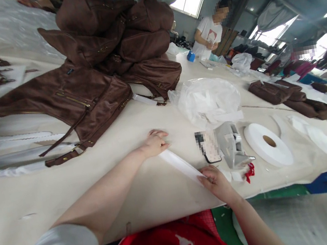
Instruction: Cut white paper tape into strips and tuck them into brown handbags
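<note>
Bags first: on the far left of the desk (153, 192), a heap of dark brown leather bags (88, 38), stacked several deep, with a flatter zipped bag (83, 96) in front, strap trailing towards the near edge. Contents of these hidden. Beyond the hands, a puffy clear plastic bag (210, 99) with whitish pieces showing through, too hazy to name. Between the two hands, a narrow white strip (180, 164), stretched out straight just above or on the desk. Right grip (216, 182) clenched on the near end; left grip (156, 142) at the far end, fingers over it, cannot tell whether pinching or only pressing. Close beyond the right hand, crowding that side: a phone (209, 147), a grey object (232, 144) partly under clear film, a red cord (250, 172) and a wide white roll (258, 146) lying flat. Farther back, a person (207, 38) in a white T-shirt.
</note>
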The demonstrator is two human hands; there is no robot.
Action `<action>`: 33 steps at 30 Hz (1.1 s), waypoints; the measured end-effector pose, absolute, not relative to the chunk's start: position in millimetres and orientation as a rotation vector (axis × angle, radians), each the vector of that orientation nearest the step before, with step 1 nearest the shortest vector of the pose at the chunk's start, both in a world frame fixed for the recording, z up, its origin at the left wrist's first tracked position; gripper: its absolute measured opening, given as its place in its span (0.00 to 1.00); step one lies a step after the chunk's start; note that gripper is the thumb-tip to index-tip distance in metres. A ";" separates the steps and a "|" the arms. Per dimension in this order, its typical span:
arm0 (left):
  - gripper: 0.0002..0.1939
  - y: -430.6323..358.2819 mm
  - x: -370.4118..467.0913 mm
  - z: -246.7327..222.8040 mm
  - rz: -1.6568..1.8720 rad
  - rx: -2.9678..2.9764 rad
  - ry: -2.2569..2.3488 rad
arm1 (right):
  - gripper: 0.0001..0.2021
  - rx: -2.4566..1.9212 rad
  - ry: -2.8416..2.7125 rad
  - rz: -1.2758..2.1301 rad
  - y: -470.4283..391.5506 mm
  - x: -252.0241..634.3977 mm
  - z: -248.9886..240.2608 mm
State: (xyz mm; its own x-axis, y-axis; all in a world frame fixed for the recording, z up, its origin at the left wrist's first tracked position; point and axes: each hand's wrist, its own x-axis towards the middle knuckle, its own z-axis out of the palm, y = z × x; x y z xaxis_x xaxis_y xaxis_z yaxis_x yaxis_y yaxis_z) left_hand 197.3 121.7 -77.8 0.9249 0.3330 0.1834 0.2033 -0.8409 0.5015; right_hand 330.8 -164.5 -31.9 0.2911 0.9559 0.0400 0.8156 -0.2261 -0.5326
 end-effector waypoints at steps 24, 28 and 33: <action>0.17 122.4 194.2 -76.3 0.353 2.645 0.327 | 0.11 -2.127 -1.237 0.219 -164.5 329.8 -15.5; 0.19 123.3 194.8 -77.7 0.343 2.636 0.325 | 0.12 -2.181 -1.139 0.318 -154.6 337.8 -12.7; 0.19 123.5 194.4 -78.0 0.341 2.628 0.321 | 0.09 -2.186 -1.094 0.498 -140.1 341.7 -22.6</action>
State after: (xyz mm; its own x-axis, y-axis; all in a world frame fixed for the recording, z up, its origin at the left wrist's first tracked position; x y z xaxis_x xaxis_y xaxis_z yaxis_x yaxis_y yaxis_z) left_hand 194.4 123.5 -78.0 0.9417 0.2820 0.1832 0.1657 -0.8631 0.4771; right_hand 341.7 -140.1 -22.6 0.5823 0.8114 -0.0502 0.5708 -0.4520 -0.6855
